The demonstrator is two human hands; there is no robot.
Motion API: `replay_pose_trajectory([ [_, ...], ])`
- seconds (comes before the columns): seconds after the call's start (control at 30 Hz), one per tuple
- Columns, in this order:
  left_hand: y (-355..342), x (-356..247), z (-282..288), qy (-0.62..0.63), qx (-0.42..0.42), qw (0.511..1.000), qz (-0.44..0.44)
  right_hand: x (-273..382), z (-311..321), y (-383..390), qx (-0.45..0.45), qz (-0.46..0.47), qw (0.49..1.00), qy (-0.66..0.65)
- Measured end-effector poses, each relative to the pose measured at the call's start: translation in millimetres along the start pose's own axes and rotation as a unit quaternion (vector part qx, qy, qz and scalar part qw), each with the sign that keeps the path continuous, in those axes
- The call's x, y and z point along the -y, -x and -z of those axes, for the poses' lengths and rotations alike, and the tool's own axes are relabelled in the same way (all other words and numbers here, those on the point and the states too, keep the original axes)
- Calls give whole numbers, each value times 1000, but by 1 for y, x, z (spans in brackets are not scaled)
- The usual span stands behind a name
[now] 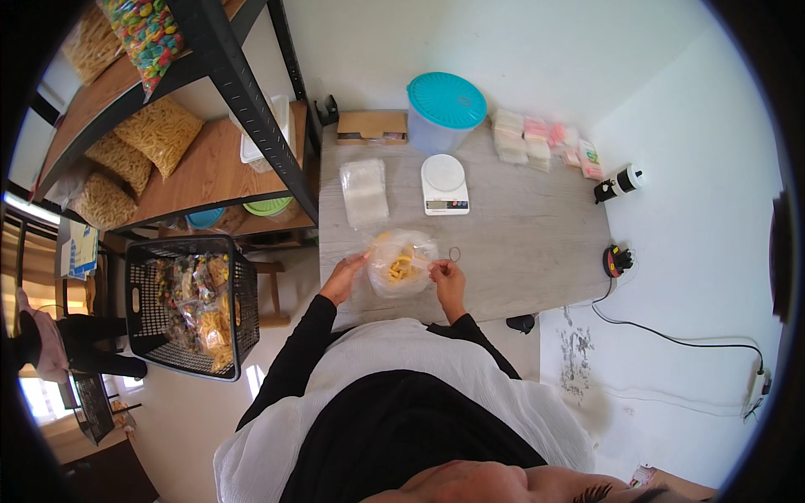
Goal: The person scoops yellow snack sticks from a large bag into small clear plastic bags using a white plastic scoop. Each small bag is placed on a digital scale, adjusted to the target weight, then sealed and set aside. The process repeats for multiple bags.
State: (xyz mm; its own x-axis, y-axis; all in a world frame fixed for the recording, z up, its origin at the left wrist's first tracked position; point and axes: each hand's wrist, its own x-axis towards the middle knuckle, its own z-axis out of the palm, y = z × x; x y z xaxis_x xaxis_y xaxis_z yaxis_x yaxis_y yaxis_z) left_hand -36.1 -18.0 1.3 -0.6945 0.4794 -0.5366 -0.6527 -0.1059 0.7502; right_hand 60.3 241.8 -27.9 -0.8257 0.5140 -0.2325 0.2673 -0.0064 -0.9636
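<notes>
Black garment (pixel 394 427), foremost. Clear bag (pixel 392 287) of yellow snacks (pixel 402 267): between left hand (pixel 341 281) (touching; grip unclear) and right hand (pixel 449 281), pinching its edge.

So the clear plastic bag (pixel 386 278) I saw was kinda puffy and crinkly, sitting around eight o'clock on the table (pixel 537 243), close to the person's edge. Inside were yellow, stick-like snack pieces (pixel 405 267), some curved, jumbled mostly around the middle. Couldn't really tell if its mouth was open, tbh.
</notes>
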Motion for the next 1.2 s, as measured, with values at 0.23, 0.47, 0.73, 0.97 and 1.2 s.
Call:
replay_pose_trajectory([
  [0.23, 13, -11, -3, -64, -46, 997, 4, 29, -4, 5, -8, 219, 963, 159],
  [0.47, -6, 15, -1, -265, -92, 958, -56, 40, -13, 14, 42, 189, 965, 175],
  [0.73, -7, 14, 0, -89, -26, 993, -78, 15, -8, 0, 15, 87, 986, 142],
  [0.97, -10, 14, 14, -86, -22, 992, -95, -9, -2, -8, 25, -68, 997, -32],
  [1.2, 17, -17, 1, -117, -55, 989, -68, 6, 19, -11, 56, -63, 996, -26],
])
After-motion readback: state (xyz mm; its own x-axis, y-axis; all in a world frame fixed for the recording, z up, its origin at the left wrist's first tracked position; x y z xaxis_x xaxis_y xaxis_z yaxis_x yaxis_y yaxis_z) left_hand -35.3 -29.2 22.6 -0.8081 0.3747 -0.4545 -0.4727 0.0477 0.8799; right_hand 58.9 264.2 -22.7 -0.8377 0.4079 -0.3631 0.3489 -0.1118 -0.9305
